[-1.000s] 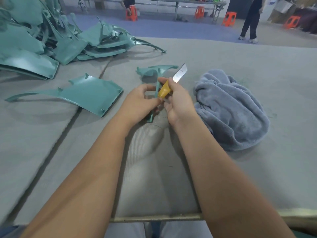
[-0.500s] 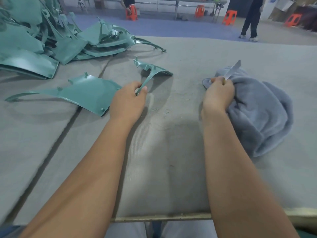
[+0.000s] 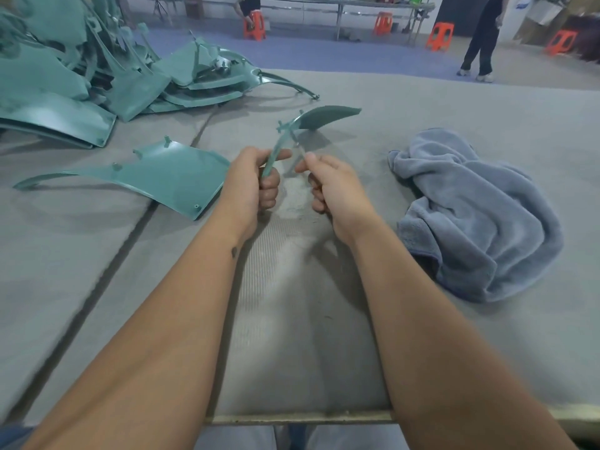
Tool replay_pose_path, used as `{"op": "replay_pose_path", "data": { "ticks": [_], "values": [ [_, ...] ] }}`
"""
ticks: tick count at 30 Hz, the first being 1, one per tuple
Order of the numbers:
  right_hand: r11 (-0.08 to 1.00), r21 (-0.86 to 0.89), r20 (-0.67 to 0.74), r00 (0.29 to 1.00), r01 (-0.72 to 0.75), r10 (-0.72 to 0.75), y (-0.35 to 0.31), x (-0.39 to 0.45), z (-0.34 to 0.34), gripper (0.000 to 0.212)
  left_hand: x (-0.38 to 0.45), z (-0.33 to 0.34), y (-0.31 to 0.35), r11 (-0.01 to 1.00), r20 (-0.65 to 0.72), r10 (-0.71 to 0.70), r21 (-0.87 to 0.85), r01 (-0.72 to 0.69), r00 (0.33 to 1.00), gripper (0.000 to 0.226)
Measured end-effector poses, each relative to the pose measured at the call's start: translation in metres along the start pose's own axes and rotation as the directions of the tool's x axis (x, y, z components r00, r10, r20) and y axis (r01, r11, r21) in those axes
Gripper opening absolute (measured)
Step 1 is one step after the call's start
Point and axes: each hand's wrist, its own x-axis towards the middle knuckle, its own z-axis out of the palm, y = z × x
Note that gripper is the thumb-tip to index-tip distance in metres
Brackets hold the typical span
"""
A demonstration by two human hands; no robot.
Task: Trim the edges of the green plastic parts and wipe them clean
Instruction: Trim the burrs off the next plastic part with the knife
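Observation:
My left hand [image 3: 250, 183] grips the narrow end of a curved green plastic part [image 3: 324, 116] and holds it up over the grey table, its wide end pointing up and to the right. Just to the right of the part's thin stem, my right hand [image 3: 334, 190] has its fingers curled and its thumb and forefinger close together. No knife shows in it, and I cannot tell whether it touches the part. A crumpled grey-blue towel [image 3: 480, 216] lies on the table to the right of my hands.
Another green part [image 3: 168, 177] lies flat to the left of my left hand. A pile of green parts [image 3: 97, 76] fills the far left corner. The table's front edge [image 3: 292, 417] is near my body. Beyond the table a person [image 3: 480, 37] stands among orange stools [image 3: 440, 35].
My right hand has left the towel and come back beside the part, with the knife no longer in view. My left hand has lifted the part and turned its wide end to the right.

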Motion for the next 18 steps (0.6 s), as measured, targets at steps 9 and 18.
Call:
{"op": "replay_pose_path", "data": {
  "ticks": [9,18],
  "values": [
    [0.995,0.099,0.166,0.986,0.015,-0.032,-0.0005,-0.0022,-0.0022,0.028,0.0026,0.0000,-0.0032,0.998,0.129,-0.004,0.059,-0.003,0.992,0.040],
    [0.999,0.032,0.207,0.978,0.003,-0.010,0.0028,-0.0008,-0.0034,0.036,0.0002,-0.0021,-0.0016,0.994,0.184,-0.060,-0.080,0.076,0.981,0.030]
  ]
}}
